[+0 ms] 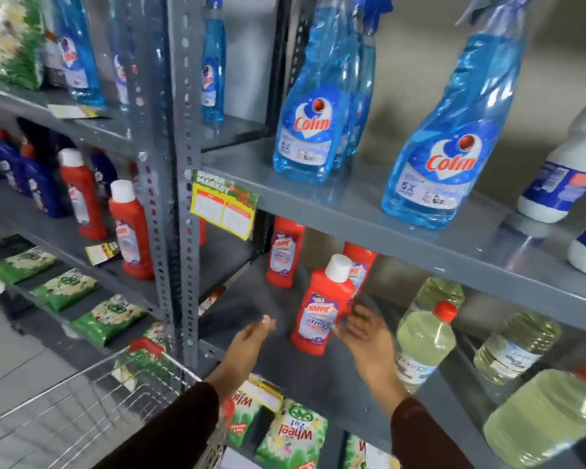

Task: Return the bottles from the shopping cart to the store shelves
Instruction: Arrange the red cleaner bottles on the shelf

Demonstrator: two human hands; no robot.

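Observation:
A red Harpic bottle (pixel 320 306) with a white cap stands upright on the grey middle shelf (pixel 305 370). My right hand (pixel 364 333) is open just right of it, fingertips close to its label; whether they touch is unclear. My left hand (pixel 247 340) hovers open a short way left of the bottle, holding nothing. Two more red Harpic bottles (pixel 285 252) stand behind it. The wire shopping cart (pixel 92 407) with a red handle sits at lower left; I see no bottles in the part that shows.
Blue Colin spray bottles (pixel 447 154) and white bottles (pixel 562 170) stand on the shelf above. Clear oil bottles (pixel 423 340) crowd the right of the middle shelf. Green detergent packs (pixel 291 434) lie below. A grey upright post (pixel 183 184) divides the bays.

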